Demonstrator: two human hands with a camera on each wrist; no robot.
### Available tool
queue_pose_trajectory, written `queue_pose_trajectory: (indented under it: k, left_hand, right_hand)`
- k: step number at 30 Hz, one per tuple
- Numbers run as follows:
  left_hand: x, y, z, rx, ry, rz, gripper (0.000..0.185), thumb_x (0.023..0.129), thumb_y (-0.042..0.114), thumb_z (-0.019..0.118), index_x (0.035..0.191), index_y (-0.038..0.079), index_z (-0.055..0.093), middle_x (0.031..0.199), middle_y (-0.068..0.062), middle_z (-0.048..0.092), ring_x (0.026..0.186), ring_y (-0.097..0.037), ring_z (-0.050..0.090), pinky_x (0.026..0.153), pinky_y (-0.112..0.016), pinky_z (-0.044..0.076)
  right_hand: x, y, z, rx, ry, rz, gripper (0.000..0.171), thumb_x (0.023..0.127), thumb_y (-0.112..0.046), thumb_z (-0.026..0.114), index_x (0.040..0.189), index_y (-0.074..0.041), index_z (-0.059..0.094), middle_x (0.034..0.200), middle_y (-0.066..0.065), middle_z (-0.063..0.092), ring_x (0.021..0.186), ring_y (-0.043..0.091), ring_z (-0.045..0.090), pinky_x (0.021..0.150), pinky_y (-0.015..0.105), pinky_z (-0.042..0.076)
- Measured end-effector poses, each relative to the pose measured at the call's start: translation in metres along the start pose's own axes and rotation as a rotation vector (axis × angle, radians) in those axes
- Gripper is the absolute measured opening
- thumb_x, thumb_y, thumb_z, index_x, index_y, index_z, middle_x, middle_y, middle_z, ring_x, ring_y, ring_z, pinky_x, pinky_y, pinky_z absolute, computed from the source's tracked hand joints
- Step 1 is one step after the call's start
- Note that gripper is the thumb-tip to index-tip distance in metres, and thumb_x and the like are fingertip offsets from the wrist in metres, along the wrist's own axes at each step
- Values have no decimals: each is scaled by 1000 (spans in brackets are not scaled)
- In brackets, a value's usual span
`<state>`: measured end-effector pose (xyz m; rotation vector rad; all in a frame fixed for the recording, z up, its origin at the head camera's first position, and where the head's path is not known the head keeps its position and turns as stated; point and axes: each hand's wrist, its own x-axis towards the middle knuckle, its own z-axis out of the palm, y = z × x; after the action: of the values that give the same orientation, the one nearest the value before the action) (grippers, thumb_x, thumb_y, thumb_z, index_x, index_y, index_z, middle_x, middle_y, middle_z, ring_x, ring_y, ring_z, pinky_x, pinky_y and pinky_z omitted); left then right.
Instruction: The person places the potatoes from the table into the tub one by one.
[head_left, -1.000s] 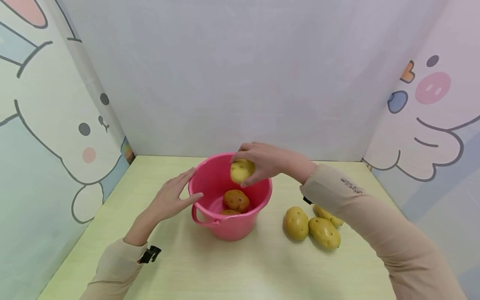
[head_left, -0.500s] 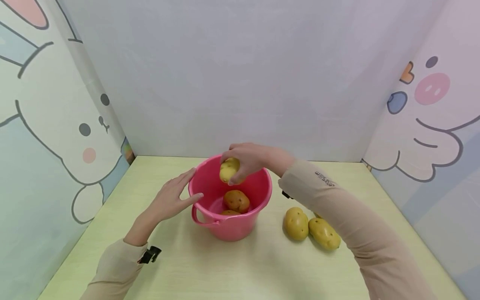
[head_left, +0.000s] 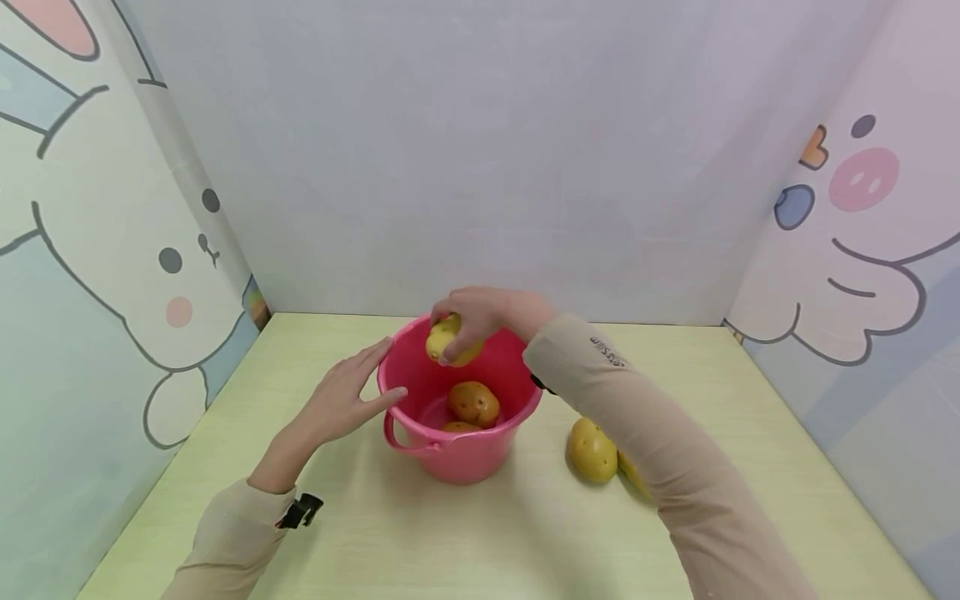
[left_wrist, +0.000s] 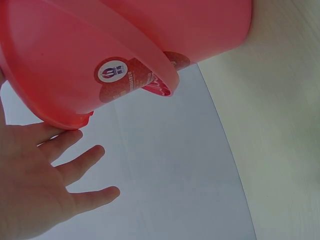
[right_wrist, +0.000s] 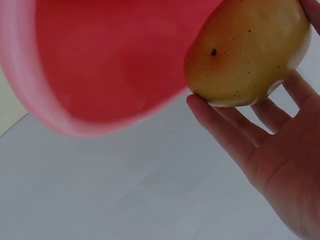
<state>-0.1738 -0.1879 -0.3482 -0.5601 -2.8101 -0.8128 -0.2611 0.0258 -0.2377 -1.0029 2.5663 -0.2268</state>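
Observation:
A pink bucket stands on the table, with a brownish potato inside and part of another potato below it. My right hand grips a yellow potato over the bucket's mouth, near the rim's far side. In the right wrist view, fingers and thumb hold that potato from opposite sides, beside the pink rim. My left hand rests at the bucket's left rim, its fingers spread and fairly straight. In the left wrist view, fingertips touch the rim's edge.
Right of the bucket lie a yellow potato and another potato, partly hidden by my right sleeve. The bucket's handle hangs on its near left side. Walls with cartoon prints enclose the pale table.
My right hand has moved left with the potato, further over the bucket. The right sleeve now covers more of the potatoes on the table. The left hand has stayed at the rim.

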Motion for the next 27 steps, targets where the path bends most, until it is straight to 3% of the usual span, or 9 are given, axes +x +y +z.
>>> queue_pose_trajectory:
  k: [5,11,27]
  left_hand:
    - [0,1,0,1,-4,-12,78,79,44,61,139,10,25,136,-10,34,120,-31,32,92,-57,26]
    - [0,0,0,7,0,-10,78,78,46,59,139,10,26,136,-10,34,120,-31,32,92,-57,27]
    - [0,-1,1,11,6,0,78,79,45,60,139,10,26,136,-11,34,119,-31,33,91,-58,28]
  right_hand:
    - [10,0,3,17,-4,8,59,66,-36,75,117,-24,49,106,-6,47,97,12,42,61,22,48]
    - [15,-2,6,98,4,57,60,60,-35,80,112,-27,50,104,-8,47,95,14,42,60,23,49]
    - [22,-2,16,124,-28,124,66,61,-32,80,117,-27,47,109,-6,45,99,15,40,59,24,49]
